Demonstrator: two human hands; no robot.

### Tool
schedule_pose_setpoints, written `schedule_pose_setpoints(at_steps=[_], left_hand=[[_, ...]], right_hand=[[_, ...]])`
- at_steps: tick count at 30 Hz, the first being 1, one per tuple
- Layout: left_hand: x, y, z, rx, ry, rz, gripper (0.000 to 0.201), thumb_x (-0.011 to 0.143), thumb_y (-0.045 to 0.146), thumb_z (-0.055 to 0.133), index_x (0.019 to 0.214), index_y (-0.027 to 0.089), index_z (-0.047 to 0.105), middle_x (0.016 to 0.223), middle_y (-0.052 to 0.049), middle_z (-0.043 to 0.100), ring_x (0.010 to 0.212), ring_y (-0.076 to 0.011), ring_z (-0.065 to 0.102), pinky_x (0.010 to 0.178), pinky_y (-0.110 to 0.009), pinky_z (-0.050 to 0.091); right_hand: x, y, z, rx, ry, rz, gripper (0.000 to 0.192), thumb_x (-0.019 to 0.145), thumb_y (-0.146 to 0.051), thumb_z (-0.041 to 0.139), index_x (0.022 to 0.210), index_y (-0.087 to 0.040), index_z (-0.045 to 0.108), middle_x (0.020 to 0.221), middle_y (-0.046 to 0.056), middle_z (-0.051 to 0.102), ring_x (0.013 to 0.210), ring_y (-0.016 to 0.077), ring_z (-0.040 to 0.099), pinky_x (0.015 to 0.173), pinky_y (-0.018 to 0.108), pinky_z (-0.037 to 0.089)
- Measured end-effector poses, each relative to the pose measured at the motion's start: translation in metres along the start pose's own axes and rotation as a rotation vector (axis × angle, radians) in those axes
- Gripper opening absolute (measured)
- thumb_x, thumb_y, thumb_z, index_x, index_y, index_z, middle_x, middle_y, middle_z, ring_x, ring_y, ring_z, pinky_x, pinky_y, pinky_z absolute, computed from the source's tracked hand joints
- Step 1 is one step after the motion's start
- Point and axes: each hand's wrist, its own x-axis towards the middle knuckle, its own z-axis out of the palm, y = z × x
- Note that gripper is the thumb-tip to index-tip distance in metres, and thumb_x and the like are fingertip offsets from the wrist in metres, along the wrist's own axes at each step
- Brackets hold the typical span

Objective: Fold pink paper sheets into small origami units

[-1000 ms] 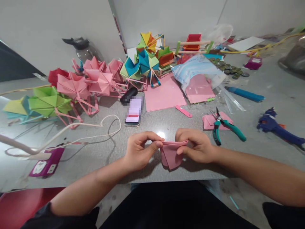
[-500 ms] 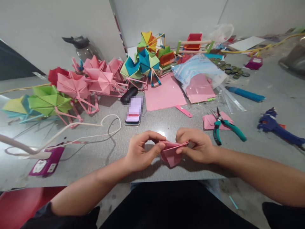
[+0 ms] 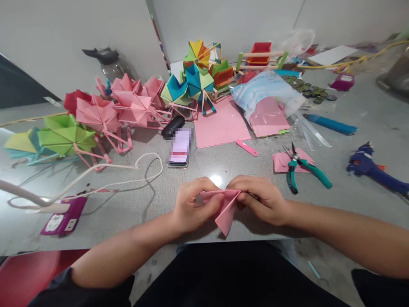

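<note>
Since the earlier frame, the small folded pink paper piece (image 3: 225,209) has been flattened into a downward-pointing triangle, and both hands have been brought closer together. It is pinched at its top edge by the left hand (image 3: 193,207) and the right hand (image 3: 260,199), near the front edge of the grey table (image 3: 128,213). Green-handled pliers (image 3: 302,168) are seen toward the right edge.

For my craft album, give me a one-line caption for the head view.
Both hands, left hand and right hand, pinch a folded pink paper piece above the grey table.
</note>
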Motion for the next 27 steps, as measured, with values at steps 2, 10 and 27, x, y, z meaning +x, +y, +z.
schedule_pose_setpoints(at_steps=[2, 10, 27], left_hand=[[-0.0004, 0.0007, 0.0013, -0.002, 0.015, 0.028, 0.015, 0.1, 0.022, 0.074, 0.086, 0.019, 0.071, 0.072, -0.001, 0.075, 0.061, -0.0125, 0.069, 0.058, -0.024, 0.055], [-0.0006, 0.0034, 0.0039, 0.001, 0.032, 0.057, 0.016, 0.099, 0.018, 0.074, 0.084, 0.019, 0.067, 0.07, 0.0, 0.072, 0.059, -0.0119, 0.068, 0.057, -0.022, 0.054], [-0.0027, 0.0062, 0.0061, -0.023, 0.048, 0.078, 0.019, 0.102, 0.022, 0.077, 0.086, 0.018, 0.067, 0.071, 0.0, 0.073, 0.059, -0.0107, 0.067, 0.055, -0.021, 0.053]], right_hand=[[0.0001, -0.0002, 0.0, -0.005, 0.005, -0.004, 0.031, 0.119, -0.036, 0.046, 0.109, -0.021, 0.071, 0.084, 0.003, 0.072, 0.077, 0.0149, 0.069, 0.072, 0.028, 0.058], [0.001, -0.0024, -0.0012, 0.023, 0.053, 0.009, 0.02, 0.113, -0.033, 0.062, 0.108, -0.022, 0.079, 0.094, 0.004, 0.072, 0.075, 0.0128, 0.069, 0.067, 0.026, 0.059], [-0.0015, -0.0036, 0.0045, 0.206, 0.15, 0.087, 0.007, 0.101, -0.02, 0.08, 0.105, -0.025, 0.083, 0.091, 0.002, 0.078, 0.071, 0.012, 0.069, 0.063, 0.025, 0.058]])
